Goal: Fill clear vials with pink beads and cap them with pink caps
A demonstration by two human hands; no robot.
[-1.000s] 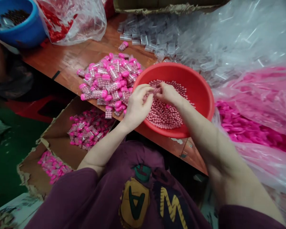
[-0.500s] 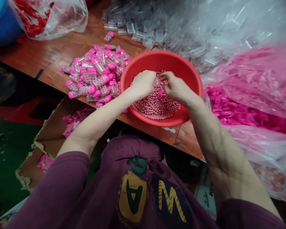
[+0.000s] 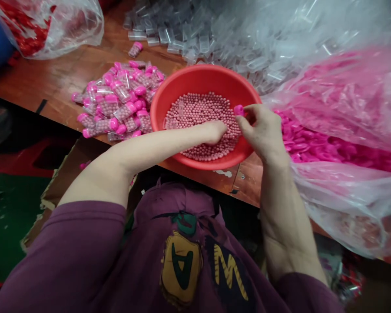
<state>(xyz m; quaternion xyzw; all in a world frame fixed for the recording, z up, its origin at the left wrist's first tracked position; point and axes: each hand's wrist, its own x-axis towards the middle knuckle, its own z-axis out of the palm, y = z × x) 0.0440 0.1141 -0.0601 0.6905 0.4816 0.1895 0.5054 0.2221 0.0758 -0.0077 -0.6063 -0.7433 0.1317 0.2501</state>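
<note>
Your right hand is narrowed to a pinch, thumb and fingers closed on a pink cap; the cap sits right at the fingertips, over the inner edge of the red basin. A light pinch near the cap's rim seems best; that leaves its open side free and keeps it from slipping into the pink beads.

Your left hand reaches across the basin from the near side, its fingers curled down into the beads; you cannot tell from this view whether they hold anything. A clear tube seems to lie on the beads toward the far left of the basin, though the blur leaves that uncertain.

On the surface, filled tubes with pink caps lie heaped just beside the basin; empty tubes are spread beyond it. A plastic bag of loose caps slumps against the basin's right side; a bag of red pieces sits at the far left.
</note>
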